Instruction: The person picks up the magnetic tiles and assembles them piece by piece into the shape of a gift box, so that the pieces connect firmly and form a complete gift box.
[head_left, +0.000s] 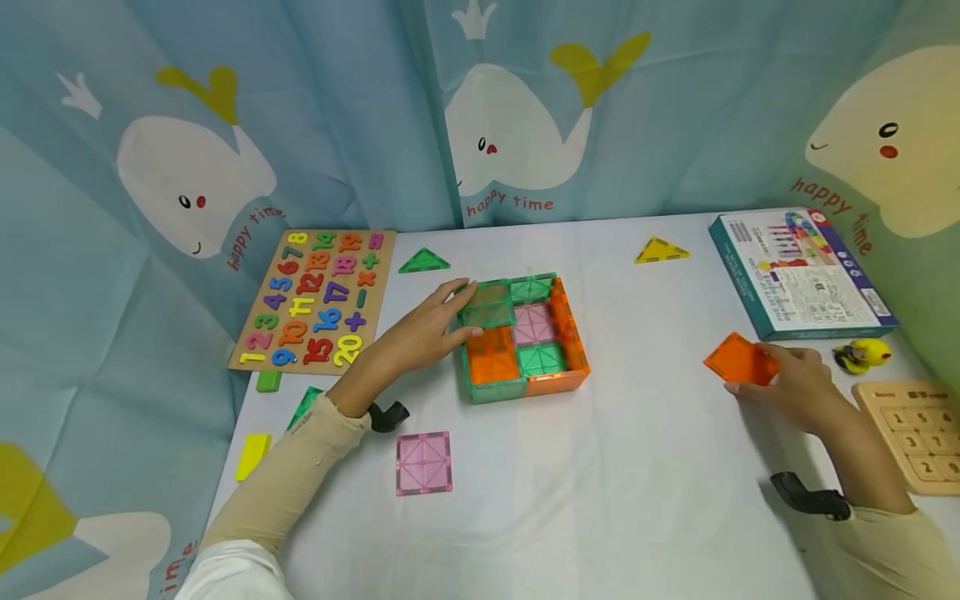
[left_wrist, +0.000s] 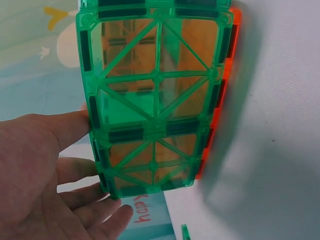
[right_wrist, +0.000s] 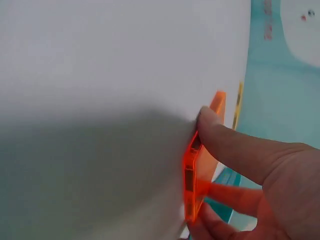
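Note:
A low square box of translucent magnetic tiles (head_left: 558,383) stands on the table, with green and orange walls. A green square tile (head_left: 487,305) lies over its back left corner; pink and green tiles show inside. My left hand (head_left: 427,329) rests against the box's left side, fingers near the back corner and thumb further forward. In the left wrist view, the green wall (left_wrist: 157,75) fills the middle, and the loosely extended fingers (left_wrist: 75,172) touch its edge. Off to the right, my right hand (head_left: 795,383) pinches an orange magnetic tile (head_left: 731,358) between thumb and fingers, slightly tilted.
A pink square tile (head_left: 423,463) lies in front of the box. Triangular tiles, green (head_left: 424,261) and yellow (head_left: 660,250), lie behind. A number board (head_left: 247,337) is at left; a boxed toy (head_left: 810,275), a bee figure (head_left: 866,354) and a wooden number board (head_left: 892,396) are at right.

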